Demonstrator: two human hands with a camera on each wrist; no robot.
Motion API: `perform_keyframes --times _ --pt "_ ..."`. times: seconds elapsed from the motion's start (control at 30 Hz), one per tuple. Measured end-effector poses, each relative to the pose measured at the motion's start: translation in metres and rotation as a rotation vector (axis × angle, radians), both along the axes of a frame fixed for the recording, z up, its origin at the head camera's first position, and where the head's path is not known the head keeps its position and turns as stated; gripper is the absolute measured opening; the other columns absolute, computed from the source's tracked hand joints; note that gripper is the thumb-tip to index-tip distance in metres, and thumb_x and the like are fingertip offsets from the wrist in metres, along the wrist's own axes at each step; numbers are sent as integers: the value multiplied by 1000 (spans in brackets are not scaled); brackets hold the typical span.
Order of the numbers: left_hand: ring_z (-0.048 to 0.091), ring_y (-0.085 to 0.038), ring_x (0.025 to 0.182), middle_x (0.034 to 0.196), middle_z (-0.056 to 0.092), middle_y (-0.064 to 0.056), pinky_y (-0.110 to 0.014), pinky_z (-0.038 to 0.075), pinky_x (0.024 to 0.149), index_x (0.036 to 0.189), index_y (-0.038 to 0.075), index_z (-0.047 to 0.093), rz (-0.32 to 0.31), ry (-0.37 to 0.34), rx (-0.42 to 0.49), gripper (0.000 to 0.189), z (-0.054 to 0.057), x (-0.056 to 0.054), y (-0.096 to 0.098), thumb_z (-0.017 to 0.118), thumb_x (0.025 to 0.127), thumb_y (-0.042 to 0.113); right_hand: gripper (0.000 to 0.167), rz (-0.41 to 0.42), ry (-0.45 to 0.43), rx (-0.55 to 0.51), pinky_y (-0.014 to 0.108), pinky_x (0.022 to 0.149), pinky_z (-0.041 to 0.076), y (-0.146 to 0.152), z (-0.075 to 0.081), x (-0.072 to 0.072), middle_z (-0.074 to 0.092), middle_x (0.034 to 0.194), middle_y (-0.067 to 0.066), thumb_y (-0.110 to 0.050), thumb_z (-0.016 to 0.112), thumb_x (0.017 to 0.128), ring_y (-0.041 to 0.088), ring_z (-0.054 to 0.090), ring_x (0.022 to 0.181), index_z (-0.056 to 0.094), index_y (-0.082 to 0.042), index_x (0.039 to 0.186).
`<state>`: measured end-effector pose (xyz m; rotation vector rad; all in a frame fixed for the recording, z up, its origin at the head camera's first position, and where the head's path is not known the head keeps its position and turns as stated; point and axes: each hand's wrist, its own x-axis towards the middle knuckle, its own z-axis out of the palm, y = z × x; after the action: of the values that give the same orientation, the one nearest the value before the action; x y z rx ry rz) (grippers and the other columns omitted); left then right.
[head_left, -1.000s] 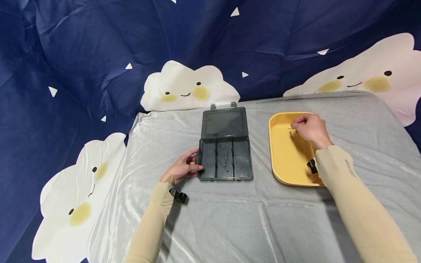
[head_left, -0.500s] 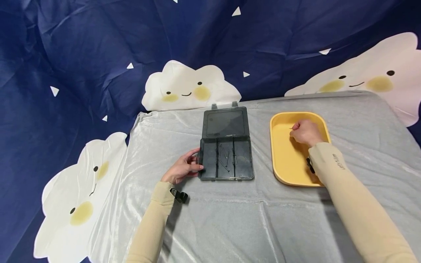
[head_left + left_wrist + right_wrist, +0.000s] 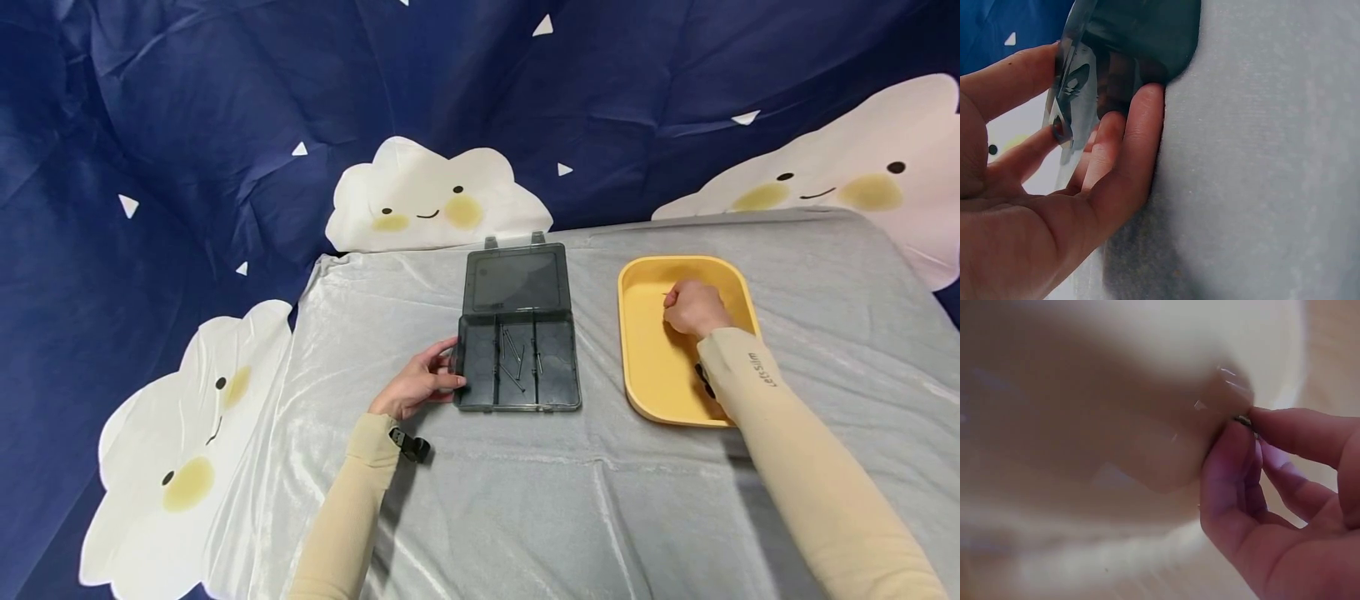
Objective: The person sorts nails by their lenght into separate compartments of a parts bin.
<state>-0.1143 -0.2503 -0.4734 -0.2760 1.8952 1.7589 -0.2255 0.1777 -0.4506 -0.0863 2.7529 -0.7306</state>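
A dark translucent compartment box [image 3: 477,367] lies open on the cloth, its lid [image 3: 517,279] laid back. Several thin dark screws [image 3: 512,378] lie in its middle compartment and one [image 3: 539,363] in the right compartment. My left hand [image 3: 418,383] holds the box's left side, the thumb at the rim and fingers against the wall. Over at the right, my right hand [image 3: 693,308] is low inside a yellow tray [image 3: 652,375]. In the right wrist view its thumb and fingertips pinch a small metal screw [image 3: 1242,419], mostly hidden by the fingers.
A grey cloth [image 3: 525,500] with folds covers the table. Behind it hangs a navy curtain [image 3: 450,75] printed with white clouds [image 3: 435,225]. A black wrist camera [image 3: 411,447] sits by the left sleeve.
My right hand has lowered into the tray and shifted slightly left; the screw seen on the tray floor is now out of sight under the fingers. My left hand stays on the box.
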Motion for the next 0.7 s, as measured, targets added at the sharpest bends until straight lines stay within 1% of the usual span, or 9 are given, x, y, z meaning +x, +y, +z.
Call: perform_keyframes --times 0.17,0.3,0.43,0.57,0.7 --pt "64 -16 87 130 49 -18 -27 55 64 151 27 33 0 8 -1 81 0 0 0 68 84 -5 13 4 21 -3 43 75 44 1 0 2 59 93 22 -9 53 81 40 51 86 58 1 88" --pt "64 -16 88 131 49 -18 -27 55 64 150 27 34 1 10 0 81 0 0 0 68 85 -5 13 -1 9 -8 37 70 43 1 1 2 59 89 20 -9 54 81 38 51 84 59 1 87" --pt "65 -16 88 131 48 -18 -27 55 64 150 28 34 4 6 -1 81 -1 0 0 68 84 -6 13 -9 -23 -16 30 64 40 1 2 2 60 77 13 -10 57 79 35 53 81 58 0 86" --pt "64 -16 87 129 49 -18 -27 55 64 150 28 34 4 3 -3 81 -1 0 0 68 84 -5 12 -17 -44 -24 27 61 39 0 2 3 58 63 5 -11 59 78 29 54 73 57 -1 84" --pt "64 -16 86 129 49 -17 -27 55 63 151 27 34 1 8 -3 81 -1 0 0 68 84 -5 12 -31 -61 -33 26 58 39 -1 2 3 56 58 2 -11 61 78 23 54 64 56 -2 83"
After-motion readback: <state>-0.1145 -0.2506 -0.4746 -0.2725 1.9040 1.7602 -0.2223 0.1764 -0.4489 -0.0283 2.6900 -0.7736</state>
